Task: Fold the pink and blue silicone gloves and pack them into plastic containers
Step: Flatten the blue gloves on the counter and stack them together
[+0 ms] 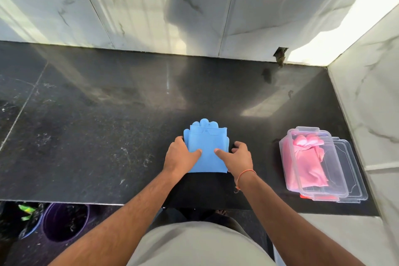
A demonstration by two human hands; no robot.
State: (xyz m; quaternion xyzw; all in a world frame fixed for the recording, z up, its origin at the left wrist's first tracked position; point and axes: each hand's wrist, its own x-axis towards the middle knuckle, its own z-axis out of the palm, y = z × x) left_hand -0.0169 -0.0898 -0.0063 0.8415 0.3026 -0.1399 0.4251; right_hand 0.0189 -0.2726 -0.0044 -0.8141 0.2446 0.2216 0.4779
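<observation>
Here, near the front edge of the black counter [86,114], both hands press flat on the folded blue gloves [206,149]: left hand [180,155] on their left side, right hand [237,157] on their right. The pink gloves [302,162] already lie in a clear container [311,195] toward the counter's right edge. The silicone looks soft, floppy and likely springy, so gripping both side edges should keep the fold.

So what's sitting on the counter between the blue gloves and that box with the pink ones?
In the head view, only the right hand resting at the blue gloves' edge, then bare black counter up to the container.
</observation>
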